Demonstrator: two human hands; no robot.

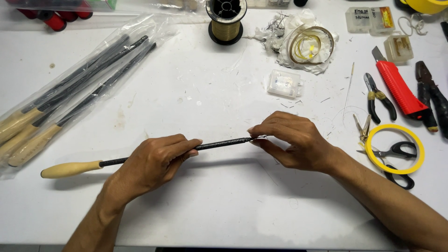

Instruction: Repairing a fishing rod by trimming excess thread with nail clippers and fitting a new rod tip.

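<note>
Your left hand (pixel 151 163) holds the black rod (pixel 219 145) at mid-frame, grip closed around it — your right hand (pixel 291 140) pinches its tip; the wrapping looks nearly complete.

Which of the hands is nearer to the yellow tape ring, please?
The right. The right hand pinches the rod's tip just left of the yellow tape ring, without touching it. The left hand grips the rod's middle, farther left.

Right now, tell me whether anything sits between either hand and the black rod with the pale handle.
Nothing does. The left hand grips the rod around its middle, and the right hand pinches its thin tip.
</note>
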